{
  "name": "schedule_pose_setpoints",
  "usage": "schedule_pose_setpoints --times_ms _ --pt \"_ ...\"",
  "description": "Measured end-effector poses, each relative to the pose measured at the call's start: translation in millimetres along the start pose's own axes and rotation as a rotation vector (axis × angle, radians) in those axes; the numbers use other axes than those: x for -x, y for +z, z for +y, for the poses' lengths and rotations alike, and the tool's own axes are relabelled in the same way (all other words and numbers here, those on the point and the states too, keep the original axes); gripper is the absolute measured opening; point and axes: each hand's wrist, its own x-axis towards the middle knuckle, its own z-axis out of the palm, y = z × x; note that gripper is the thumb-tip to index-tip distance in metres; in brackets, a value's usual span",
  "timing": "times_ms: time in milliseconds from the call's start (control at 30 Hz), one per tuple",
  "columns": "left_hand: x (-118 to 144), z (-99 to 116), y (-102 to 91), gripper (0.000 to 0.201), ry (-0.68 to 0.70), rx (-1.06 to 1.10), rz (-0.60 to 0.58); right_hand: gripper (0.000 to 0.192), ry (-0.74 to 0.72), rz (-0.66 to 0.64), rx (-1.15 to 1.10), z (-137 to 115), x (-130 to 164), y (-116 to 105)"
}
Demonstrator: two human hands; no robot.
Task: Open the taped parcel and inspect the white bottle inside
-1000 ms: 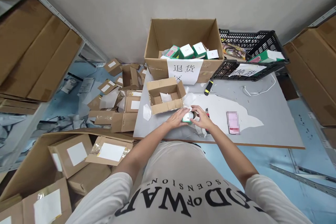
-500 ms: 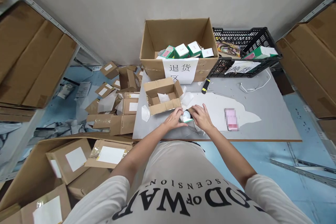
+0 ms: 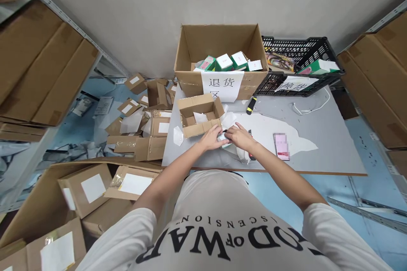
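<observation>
Near the table's front edge, my left hand point(image 3: 210, 138) is closed at the left side of a small white-and-green box point(image 3: 221, 136), thumb and fingers against it. My right hand point(image 3: 241, 137) is over the box's right side with its fingers bent together, and a small dark bit shows at their tips. What exactly those fingers grip is hidden. Beneath my right wrist, a red-and-black object point(image 3: 251, 156) pokes out beside crumpled white wrapping point(image 3: 242, 155). An open brown carton point(image 3: 201, 129) with paper inside stands just behind my left hand.
A large cardboard box point(image 3: 190, 82) of green-and-white boxes stands behind, beside a black crate point(image 3: 270, 87). A yellow-black cutter point(image 3: 251, 105), a phone point(image 3: 281, 146) and a white cable point(image 3: 310, 110) lie on the table point(image 3: 337, 148). Cartons point(image 3: 159, 127) crowd the left floor.
My right fingers have moved in over the small box, closer to my left hand. The brown piece at them no longer shows, and the red-and-black object has come into sight. The view has shifted slightly.
</observation>
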Motion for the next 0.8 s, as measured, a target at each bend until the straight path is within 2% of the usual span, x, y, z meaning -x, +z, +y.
schedule_pose_setpoints --times_ms 167,267,333,433,500,633,700,800 --pt "-6 0 -4.8 0.029 0.007 -0.012 -0.002 0.026 -0.015 -0.051 0.029 -2 -10 -4" --pt "-7 0 -5.7 0.023 -0.031 0.001 -0.021 0.037 -0.002 -0.092 0.074 -5 -19 -5" --pt "-6 0 -4.8 0.026 -0.076 0.031 -0.025 0.044 0.028 -0.099 0.090 -8 -22 -4" --pt "-1 -2 -2.0 0.039 -0.139 0.113 -0.022 0.055 0.083 -0.082 0.107 -15 -25 -3" --pt "6 -5 1.0 0.051 -0.131 0.194 -0.031 0.060 0.109 -0.075 0.119 -20 -25 -3" --pt "21 -12 17.1 0.097 -0.005 0.348 -0.023 0.060 0.166 -0.099 0.108 -28 -27 -4" --pt "27 -14 32.3 0.116 -0.028 0.346 0.045 0.058 0.176 -0.118 0.090 -30 -28 -5" --pt "30 -15 56.6 0.115 -0.150 0.305 0.155 0.054 0.132 -0.145 0.075 -27 -27 -7"
